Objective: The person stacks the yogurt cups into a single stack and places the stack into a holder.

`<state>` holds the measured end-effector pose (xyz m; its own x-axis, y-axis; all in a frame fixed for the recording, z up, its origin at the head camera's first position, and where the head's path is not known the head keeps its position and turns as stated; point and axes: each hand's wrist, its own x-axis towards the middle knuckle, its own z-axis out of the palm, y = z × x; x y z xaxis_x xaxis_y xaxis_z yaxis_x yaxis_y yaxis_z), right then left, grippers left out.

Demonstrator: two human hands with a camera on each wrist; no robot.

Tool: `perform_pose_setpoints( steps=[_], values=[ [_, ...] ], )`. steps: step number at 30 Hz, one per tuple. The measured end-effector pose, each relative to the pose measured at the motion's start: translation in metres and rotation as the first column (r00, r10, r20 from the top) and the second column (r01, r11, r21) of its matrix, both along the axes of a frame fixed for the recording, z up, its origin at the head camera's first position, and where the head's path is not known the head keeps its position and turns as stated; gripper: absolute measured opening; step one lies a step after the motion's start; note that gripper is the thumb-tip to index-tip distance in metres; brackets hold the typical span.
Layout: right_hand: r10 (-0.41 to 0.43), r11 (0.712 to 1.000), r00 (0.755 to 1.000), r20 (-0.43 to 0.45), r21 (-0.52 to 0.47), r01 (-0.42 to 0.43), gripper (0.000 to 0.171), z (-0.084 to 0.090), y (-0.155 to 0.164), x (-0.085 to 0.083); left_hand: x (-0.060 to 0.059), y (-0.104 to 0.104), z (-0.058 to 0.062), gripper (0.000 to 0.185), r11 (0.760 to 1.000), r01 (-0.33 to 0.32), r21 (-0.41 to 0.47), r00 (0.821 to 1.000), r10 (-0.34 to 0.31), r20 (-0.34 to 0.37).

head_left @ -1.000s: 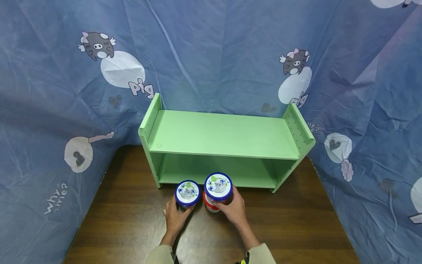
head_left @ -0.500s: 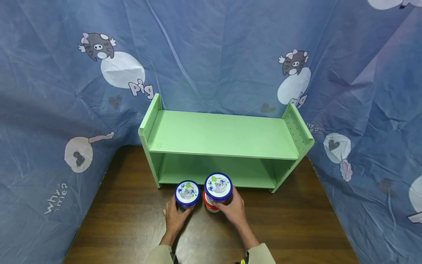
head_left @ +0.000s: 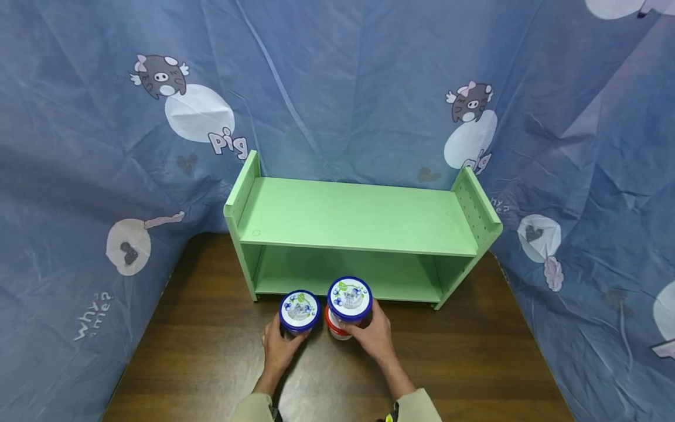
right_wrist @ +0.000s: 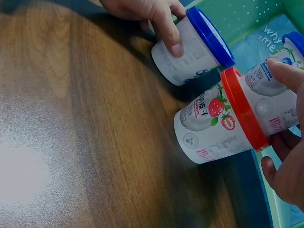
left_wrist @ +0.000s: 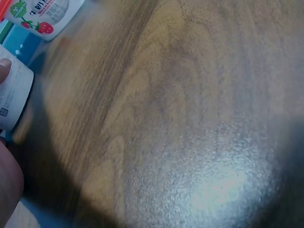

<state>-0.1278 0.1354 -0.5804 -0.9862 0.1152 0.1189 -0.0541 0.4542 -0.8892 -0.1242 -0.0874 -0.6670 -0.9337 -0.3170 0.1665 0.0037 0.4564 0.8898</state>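
My left hand (head_left: 280, 347) grips a white yogurt tub with a blue lid (head_left: 299, 310), low at the table, as the right wrist view also shows. Beside it stands a strawberry yogurt tub with a red lid (right_wrist: 211, 121), its base on the table. A second blue-lidded yogurt tub (head_left: 350, 298), printed with blueberries, sits upright on the red lid. My right hand (head_left: 377, 335) holds this upper tub, its thumb on the near side. From the head, the upper tub covers most of the red-lidded one. The left wrist view catches only parts of the tubs.
A light green two-tier shelf (head_left: 358, 217) with raised side panels stands on the brown wooden table (head_left: 437, 363) just behind the tubs. Blue cloth (head_left: 337, 88) with pig prints hangs behind and on both sides.
The head view has shifted very slightly. Both hands and the tubs stay in practically the same places.
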Motion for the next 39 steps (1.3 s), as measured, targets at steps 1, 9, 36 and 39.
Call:
perform_pose_setpoints(
  steps=[1,9,36,39],
  values=[
    [0.0,1.0,1.0,0.0,0.001,0.0,0.085,0.0,0.0,0.0,0.0,0.0,0.001,0.082,1.0,-0.001,0.008,1.0,0.001,0.003],
    [-0.005,1.0,1.0,0.015,0.001,0.005,0.085,0.0,0.0,0.0,0.006,-0.002,0.013,0.084,0.999,-0.013,0.043,1.0,0.012,0.015],
    [-0.004,1.0,1.0,0.008,0.005,0.004,0.084,0.002,0.0,0.002,0.007,-0.007,0.07,0.084,0.999,0.038,-0.021,0.99,-0.041,-0.137],
    [0.0,1.0,1.0,0.006,0.002,0.0,0.084,0.001,0.0,0.002,0.007,-0.006,0.079,0.085,0.998,0.052,-0.023,0.989,-0.054,-0.134]
  ],
)
